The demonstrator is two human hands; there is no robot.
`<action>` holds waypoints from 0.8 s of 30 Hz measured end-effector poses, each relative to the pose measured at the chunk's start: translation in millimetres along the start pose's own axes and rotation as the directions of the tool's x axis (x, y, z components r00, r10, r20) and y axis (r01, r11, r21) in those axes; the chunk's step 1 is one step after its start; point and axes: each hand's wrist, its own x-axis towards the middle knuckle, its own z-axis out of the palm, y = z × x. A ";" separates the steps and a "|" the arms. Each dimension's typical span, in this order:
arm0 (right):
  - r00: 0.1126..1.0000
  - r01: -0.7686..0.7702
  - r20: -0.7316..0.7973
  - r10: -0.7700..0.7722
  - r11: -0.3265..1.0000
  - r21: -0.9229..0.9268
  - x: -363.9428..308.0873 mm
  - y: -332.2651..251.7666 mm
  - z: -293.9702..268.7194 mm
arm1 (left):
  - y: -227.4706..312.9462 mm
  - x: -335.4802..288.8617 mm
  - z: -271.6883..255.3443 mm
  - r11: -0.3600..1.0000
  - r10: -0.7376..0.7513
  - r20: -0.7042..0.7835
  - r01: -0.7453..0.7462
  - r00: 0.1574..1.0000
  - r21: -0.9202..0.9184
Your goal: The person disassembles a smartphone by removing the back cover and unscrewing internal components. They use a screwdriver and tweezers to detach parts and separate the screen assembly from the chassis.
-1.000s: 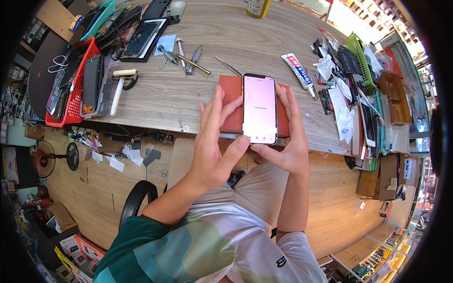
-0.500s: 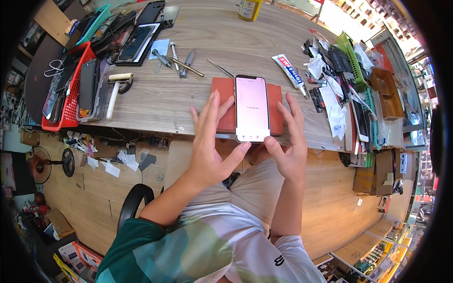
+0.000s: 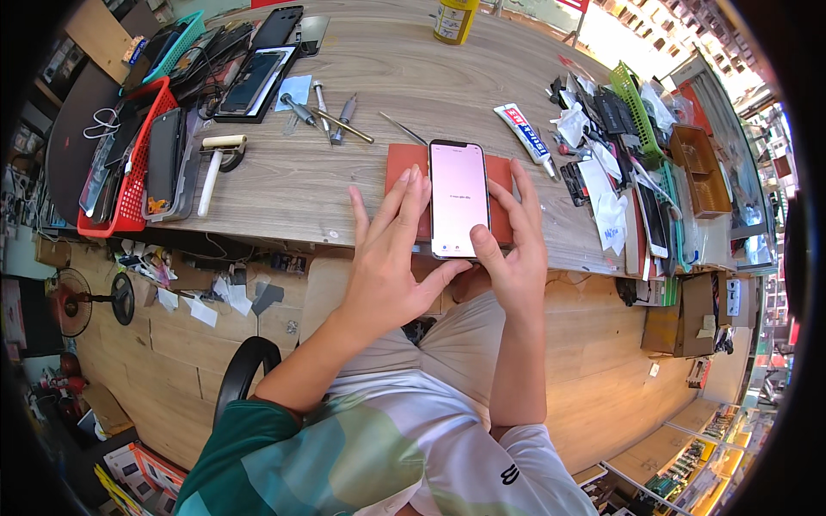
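Phone [image 3: 459, 199] lies face up, its screen lit pale pink, on a red mat [image 3: 404, 176] at the near edge of the wooden bench [image 3: 292, 181]. Left hand [image 3: 387, 258] rests open beside it, fingers spread flat over the mat's left part and touching the phone's left edge, the thumb reaching under its lower end. Right hand [image 3: 514, 249] cups the phone's right side, fingers laid along that edge and the thumb pressed on the lower right corner; neither hand is clenched. Beyond the mat lie a few screwdrivers [image 3: 331, 116], a glue tube [image 3: 523, 135] and a white roller [image 3: 212, 168]. A red basket [image 3: 138, 185] of phones stands far left.
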 end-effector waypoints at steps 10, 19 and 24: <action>0.996 0.028 -0.079 -0.043 0.983 -0.183 -11.7 -21.9 13.5 | -0.6 -2.0 1.6 1.000 0.003 -0.037 -0.003 0.999 0.002; 0.976 -0.134 -0.186 0.110 0.984 -0.120 -15.0 -42.4 16.9 | 1.3 0.7 1.9 1.000 0.014 -0.050 -0.014 0.999 0.001; 0.963 -0.232 -0.153 0.221 0.971 -0.061 -21.4 -51.4 7.5 | -7.2 0.0 -3.2 0.999 0.034 -0.021 -0.034 0.999 0.004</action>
